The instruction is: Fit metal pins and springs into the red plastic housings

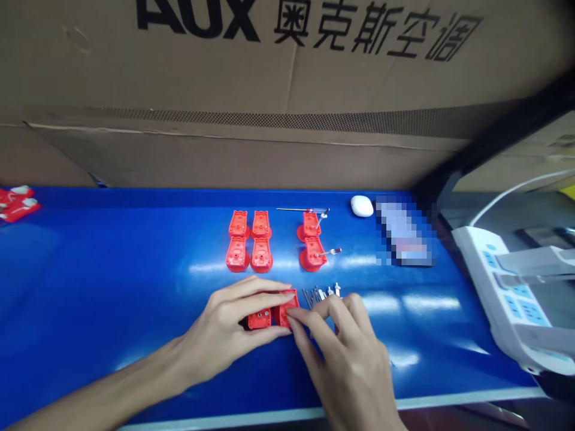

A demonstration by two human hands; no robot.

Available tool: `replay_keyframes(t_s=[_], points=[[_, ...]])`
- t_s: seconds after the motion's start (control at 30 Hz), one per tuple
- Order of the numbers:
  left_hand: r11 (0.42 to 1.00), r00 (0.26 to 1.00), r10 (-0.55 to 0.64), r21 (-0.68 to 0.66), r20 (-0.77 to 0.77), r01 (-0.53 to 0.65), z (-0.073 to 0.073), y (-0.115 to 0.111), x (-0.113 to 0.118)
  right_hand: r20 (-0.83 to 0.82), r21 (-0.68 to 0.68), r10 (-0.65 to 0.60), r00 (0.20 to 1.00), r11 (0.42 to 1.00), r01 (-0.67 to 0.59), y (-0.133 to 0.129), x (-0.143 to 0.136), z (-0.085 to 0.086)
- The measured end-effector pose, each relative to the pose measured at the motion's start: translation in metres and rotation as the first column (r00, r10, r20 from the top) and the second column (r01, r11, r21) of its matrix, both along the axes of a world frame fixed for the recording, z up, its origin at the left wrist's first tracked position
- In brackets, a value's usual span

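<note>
Near the table's front, my left hand [231,317] holds a red plastic housing [291,297] between its fingers and thumb. A second red housing [259,318] with small metal parts inside lies under the same hand. My right hand [348,350] is closed, thumb and forefinger pinched together at the first housing's opening; whatever they pinch is too small to make out. Metal pins and white-tipped parts [321,295] lie just beyond my right hand, which partly covers them.
Four red housings [237,254] stand in two rows farther back. Two more [313,252] to their right have metal rods. Behind are a white case [362,206] and a blurred phone-like object [404,233]. A white power strip [516,299] is at right, red-white pieces [18,203] far left.
</note>
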State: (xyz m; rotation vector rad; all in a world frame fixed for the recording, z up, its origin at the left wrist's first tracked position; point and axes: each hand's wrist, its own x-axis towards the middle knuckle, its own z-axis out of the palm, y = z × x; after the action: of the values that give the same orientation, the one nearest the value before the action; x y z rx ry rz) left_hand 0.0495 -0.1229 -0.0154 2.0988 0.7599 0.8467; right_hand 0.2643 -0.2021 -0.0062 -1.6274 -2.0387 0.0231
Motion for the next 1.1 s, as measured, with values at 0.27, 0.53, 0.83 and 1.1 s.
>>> replay_keyframes(t_s=[0.27, 0.53, 0.83, 1.1], points=[[1.0, 1.0, 0.011, -0.001, -0.007, -0.011, -0.002, 0.0, 0.0, 0.066, 0.08, 0.019, 0.998, 0.996, -0.024, -0.006, -0.007, -0.01], [1.0, 1.0, 0.022, 0.007, -0.01, -0.022, 0.002, 0.0, 0.001, -0.204, 0.061, -0.04, 0.978, 0.997, 0.054, 0.013, 0.028, 0.014], [0.999, 0.999, 0.034, 0.028, -0.02, -0.033, 0.003, 0.0, 0.002, -0.061, -0.13, 0.042, 0.997, 0.99, -0.049, 0.044, 0.052, -0.002], [1.0, 1.0, 0.026, 0.014, -0.017, -0.026, 0.002, -0.001, 0.001, 0.043, -0.183, 0.061, 0.997, 0.982, -0.052, 0.046, 0.048, -0.007]])
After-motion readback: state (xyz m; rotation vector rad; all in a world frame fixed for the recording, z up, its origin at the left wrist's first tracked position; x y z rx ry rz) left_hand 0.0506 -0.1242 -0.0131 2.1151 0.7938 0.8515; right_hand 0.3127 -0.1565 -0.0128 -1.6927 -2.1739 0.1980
